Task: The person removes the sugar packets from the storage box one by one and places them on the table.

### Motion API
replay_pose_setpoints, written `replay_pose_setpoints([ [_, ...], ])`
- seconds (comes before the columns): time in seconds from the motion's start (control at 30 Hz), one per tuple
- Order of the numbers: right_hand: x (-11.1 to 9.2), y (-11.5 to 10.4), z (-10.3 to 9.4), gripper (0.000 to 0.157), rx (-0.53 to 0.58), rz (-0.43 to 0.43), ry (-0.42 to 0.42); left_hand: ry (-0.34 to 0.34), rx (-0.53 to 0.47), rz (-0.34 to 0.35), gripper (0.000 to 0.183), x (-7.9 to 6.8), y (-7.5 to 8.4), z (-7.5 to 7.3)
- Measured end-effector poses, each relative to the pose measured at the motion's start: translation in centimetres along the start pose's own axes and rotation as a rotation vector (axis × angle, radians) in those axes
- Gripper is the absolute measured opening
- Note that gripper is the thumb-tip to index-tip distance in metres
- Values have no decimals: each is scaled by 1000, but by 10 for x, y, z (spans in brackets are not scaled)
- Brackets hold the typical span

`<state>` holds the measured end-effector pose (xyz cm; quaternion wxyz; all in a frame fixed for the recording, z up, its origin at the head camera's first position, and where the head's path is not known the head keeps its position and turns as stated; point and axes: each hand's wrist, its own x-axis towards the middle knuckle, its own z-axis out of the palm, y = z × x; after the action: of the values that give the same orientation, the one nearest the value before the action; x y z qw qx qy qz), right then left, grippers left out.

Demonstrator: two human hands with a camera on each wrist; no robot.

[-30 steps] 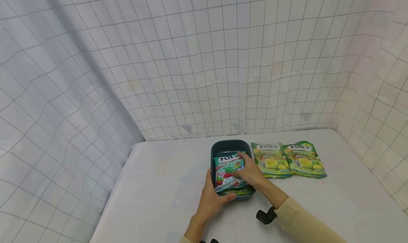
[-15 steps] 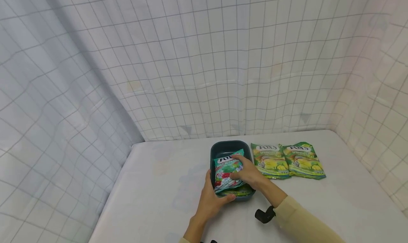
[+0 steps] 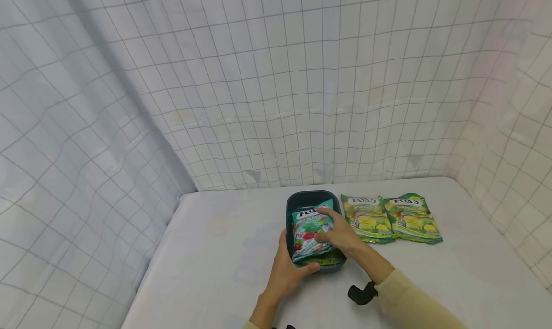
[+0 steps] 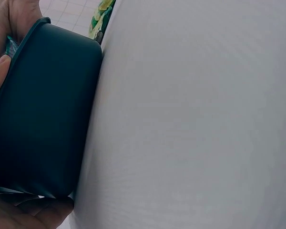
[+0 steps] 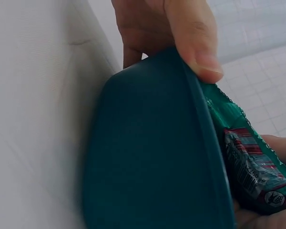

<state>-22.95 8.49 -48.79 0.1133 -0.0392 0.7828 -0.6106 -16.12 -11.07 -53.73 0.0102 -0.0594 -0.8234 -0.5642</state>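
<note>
A dark teal plastic tub (image 3: 312, 193) stands on the white table. My left hand (image 3: 284, 271) grips its near left corner, thumb over the near rim and fingers along the left side. The left wrist view shows the tub's outer wall (image 4: 47, 109) from close by. Inside the tub, my right hand (image 3: 340, 233) holds a teal Fox's Mint Blossom candy bag (image 3: 307, 238) between thumb and fingers. In the right wrist view that candy bag (image 5: 257, 167) rises above the rim. Beneath it, partly hidden, lies a green bag (image 3: 325, 259) at the tub's near end.
Two yellow-green Fox's candy bags, a left one (image 3: 366, 221) and a right one (image 3: 411, 218), lie side by side to the right of the tub. A white grid-patterned curtain (image 3: 267, 103) hangs behind the table (image 3: 215, 252) and along both sides.
The teal candy bag has shifted slightly within the tub, its upper right corner now sitting higher. My left hand keeps its grip on the tub, and the two bags at right stay put.
</note>
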Motion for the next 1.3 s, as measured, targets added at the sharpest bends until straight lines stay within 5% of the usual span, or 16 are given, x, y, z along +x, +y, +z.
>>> replay_pose_setpoints([
  [1.3, -29, -3, -67, 88, 281, -135, -131, -7, -34, 15, 122, 3, -1, 1],
])
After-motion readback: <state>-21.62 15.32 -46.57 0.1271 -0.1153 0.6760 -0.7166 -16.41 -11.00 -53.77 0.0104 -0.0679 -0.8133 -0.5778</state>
